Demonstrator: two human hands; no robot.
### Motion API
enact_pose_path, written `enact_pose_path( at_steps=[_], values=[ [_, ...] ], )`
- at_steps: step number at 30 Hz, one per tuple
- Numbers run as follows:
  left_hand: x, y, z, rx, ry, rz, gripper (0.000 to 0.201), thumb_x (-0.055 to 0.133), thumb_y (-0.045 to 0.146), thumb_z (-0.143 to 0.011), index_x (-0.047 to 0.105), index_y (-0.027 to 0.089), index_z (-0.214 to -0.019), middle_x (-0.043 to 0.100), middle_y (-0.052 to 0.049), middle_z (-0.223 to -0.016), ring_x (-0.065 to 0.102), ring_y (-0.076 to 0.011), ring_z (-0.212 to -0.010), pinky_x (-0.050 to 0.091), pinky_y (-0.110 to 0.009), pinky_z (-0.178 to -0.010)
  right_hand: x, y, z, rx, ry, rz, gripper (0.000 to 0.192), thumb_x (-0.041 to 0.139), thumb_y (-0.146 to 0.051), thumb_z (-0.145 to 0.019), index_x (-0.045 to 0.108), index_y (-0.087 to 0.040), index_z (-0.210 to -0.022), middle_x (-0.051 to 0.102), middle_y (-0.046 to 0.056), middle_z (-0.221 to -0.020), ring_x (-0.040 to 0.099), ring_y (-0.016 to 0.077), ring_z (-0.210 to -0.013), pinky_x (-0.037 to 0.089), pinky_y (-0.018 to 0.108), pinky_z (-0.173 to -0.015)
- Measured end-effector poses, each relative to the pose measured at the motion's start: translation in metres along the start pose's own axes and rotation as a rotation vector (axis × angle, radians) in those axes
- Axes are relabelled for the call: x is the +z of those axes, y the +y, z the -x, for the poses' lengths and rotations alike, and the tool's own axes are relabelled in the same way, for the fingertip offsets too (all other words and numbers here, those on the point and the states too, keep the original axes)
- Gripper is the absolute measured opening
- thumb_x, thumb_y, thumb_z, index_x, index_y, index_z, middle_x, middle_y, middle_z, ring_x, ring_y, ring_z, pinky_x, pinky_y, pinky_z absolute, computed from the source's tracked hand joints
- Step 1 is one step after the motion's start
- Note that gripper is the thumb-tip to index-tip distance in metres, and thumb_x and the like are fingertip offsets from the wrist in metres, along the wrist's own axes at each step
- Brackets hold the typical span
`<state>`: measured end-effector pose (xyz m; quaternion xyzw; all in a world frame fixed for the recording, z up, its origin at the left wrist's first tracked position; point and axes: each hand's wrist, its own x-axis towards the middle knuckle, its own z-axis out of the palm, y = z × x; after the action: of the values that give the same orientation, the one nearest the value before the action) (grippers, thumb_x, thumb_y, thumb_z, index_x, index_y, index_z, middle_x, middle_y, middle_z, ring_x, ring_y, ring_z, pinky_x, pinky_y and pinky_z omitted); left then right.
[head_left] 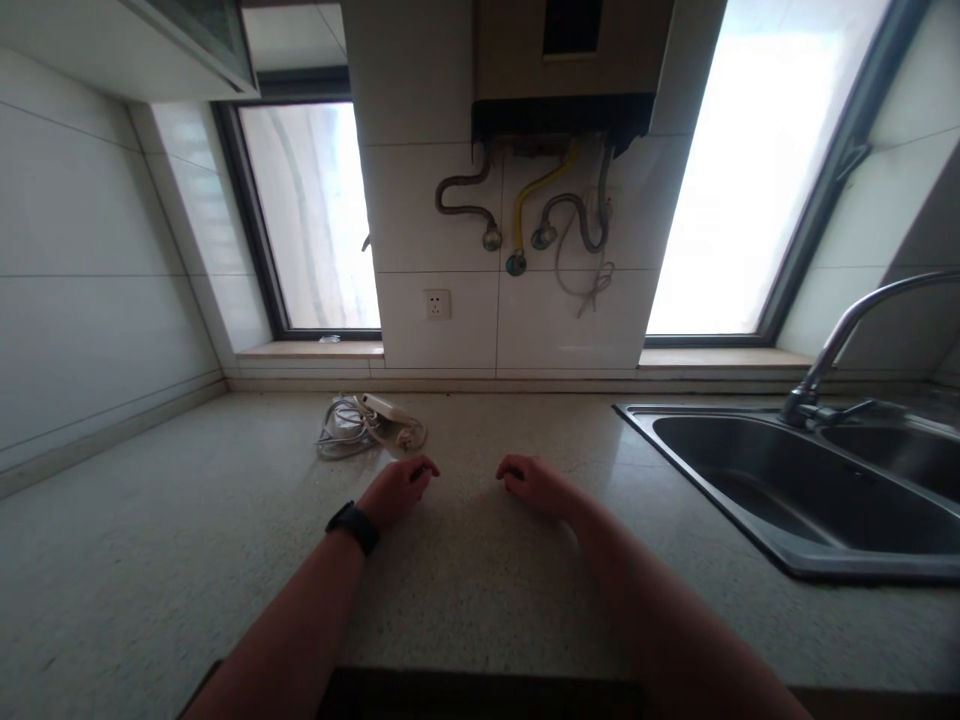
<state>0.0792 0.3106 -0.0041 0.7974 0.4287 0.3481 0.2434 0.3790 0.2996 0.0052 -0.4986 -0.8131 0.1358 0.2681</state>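
- Grip first: my left hand (pixel 397 490) lies palm down on the desk (pixel 150 560), fingers curled loosely inward, the grip narrow and holding nothing.
- My right hand (pixel 536 485) mirrors it, knuckles up, fingers tucked under, the grip narrow too and nothing inside it.
- Both hands rest on the desk with a bare strip of stone between them, fingertips pointing toward one another.
- There's a black wristband (pixel 352 525) on my left wrist.
- I'm taking the sink (pixel 795 555) as my landmark: both hands sit to the left of it, the right hand nearer to it, the left one farther off.
- The nearest thing to my left hand is a white power strip (pixel 382 408) with its cable bundle (pixel 341 432), lying just beyond that hand and well left of the sink; no finger touches it.
- The faucet (pixel 847 335) rises at the back edge of the sink and arches over it.
- A wall socket (pixel 437 303) sits on the tiled wall, up and left of the sink, above the power strip.
- Hoses (pixel 525 205) hang from a wall-mounted heater (pixel 562 60), higher up and left of the sink.
- Bright windows (pixel 311 215) stand on either side of that tiled pillar.
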Motion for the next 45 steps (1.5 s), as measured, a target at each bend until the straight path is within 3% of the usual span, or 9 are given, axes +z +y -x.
enact_pose_path(
  at_steps=[9, 29, 45],
  values=[
    [-0.003, -0.006, 0.001, -0.011, 0.01, -0.036, 0.04, 0.044, 0.044, -0.091, 0.067, 0.013, -0.102, 0.054, -0.001, -0.061, 0.052, -0.0145, -0.055, 0.036, -0.025, -0.054, -0.008, -0.002, 0.009, 0.053, 0.097, -0.073, 0.022, 0.05, -0.013, -0.087, 0.069, -0.014, -0.098, 0.066, 0.004, -0.077, 0.054, 0.0099, -0.065, 0.035, 0.02, -0.061],
    [-0.001, -0.009, 0.001, -0.027, 0.005, -0.014, 0.039, 0.044, 0.043, -0.091, 0.066, 0.013, -0.102, 0.053, 0.0, -0.059, 0.05, -0.0133, -0.052, 0.035, -0.024, -0.052, -0.006, 0.001, 0.009, 0.056, 0.057, -0.011, 0.024, 0.05, -0.013, -0.087, 0.071, -0.015, -0.099, 0.068, 0.004, -0.077, 0.056, 0.0109, -0.067, 0.035, 0.021, -0.062],
    [0.002, -0.023, -0.004, -0.031, -0.013, -0.021, 0.039, 0.043, 0.045, -0.092, 0.066, 0.015, -0.104, 0.051, 0.002, -0.057, 0.049, -0.0134, -0.051, 0.034, -0.024, -0.051, -0.004, 0.0, 0.008, 0.014, 0.042, 0.035, 0.023, 0.053, -0.013, -0.084, 0.072, -0.016, -0.096, 0.068, 0.004, -0.081, 0.056, 0.011, -0.071, 0.037, 0.02, -0.067]
  ],
)
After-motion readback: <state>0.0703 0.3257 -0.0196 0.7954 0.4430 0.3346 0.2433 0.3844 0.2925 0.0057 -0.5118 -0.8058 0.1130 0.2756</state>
